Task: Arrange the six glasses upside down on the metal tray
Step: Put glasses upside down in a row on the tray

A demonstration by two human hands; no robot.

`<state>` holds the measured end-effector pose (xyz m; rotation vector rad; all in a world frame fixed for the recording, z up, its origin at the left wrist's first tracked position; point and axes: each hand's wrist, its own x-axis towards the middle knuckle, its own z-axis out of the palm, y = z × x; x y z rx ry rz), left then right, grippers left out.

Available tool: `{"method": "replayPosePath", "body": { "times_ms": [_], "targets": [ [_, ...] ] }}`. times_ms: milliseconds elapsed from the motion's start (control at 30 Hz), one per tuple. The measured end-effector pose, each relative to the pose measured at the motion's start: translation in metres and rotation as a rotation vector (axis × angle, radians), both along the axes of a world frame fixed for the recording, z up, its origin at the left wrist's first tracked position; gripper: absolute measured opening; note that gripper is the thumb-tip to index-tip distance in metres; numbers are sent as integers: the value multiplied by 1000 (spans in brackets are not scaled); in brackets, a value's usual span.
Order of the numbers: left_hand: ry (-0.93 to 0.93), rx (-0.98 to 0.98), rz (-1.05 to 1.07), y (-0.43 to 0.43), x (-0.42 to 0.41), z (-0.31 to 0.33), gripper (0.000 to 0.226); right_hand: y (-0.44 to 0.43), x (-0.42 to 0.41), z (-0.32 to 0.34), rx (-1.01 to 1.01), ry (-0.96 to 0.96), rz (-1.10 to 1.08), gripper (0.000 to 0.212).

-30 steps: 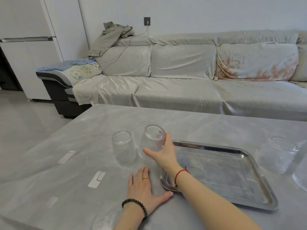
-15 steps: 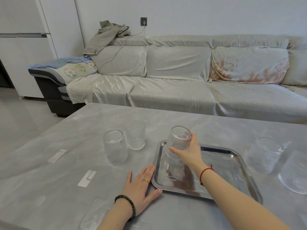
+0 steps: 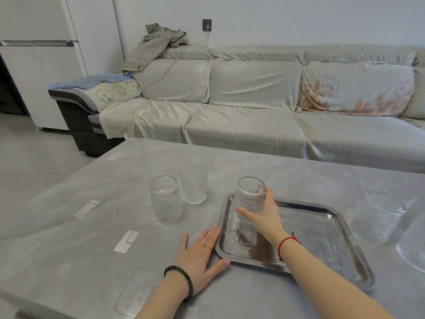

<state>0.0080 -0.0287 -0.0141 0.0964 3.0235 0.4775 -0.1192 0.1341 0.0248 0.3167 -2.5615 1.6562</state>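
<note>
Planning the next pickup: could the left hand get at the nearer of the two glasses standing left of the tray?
Probably yes. The left hand lies flat on the table, holding nothing, and bare tabletop separates it from the nearer glass. The right hand is over the tray, out of the way.

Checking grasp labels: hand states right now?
Left hand: open, flat on table.
Right hand: closed on upside-down glass over tray.

Open tray floor, glasses flanking both sides

Most of the metal tray (image 3: 322, 229) is bare right of the inverted glass (image 3: 249, 199); two glasses (image 3: 166, 199) (image 3: 194, 183) block the left tabletop (image 3: 69, 226), two more (image 3: 381, 217) (image 3: 414, 247) crowd the right edge.
</note>
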Motion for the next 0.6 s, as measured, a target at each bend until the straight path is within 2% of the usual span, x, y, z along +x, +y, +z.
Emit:
{"method": "replayPosePath", "body": {
  "times_ms": [133,200,300,367,400,500,600],
  "targets": [
    [34,57,13,-1,-1,-2,75,-4,14,3,34,56,-51,97],
    [130,188,51,-1,1,-1,73,-6,27,10,65,239,-90,85],
    [506,552,237,-2,7,7,66,-13,50,20,148,552,37,58],
    [740,685,426,-9,9,12,74,-24,63,23,207,567,247,48],
    [789,715,526,-15,7,15,81,-30,69,22,235,528,347,47],
    [705,783,728,-42,-8,24,96,-55,76,15,274,393,524,56],
    [539,829,706,-71,-25,34,108,-76,72,5,274,276,550,68]
  ]
}}
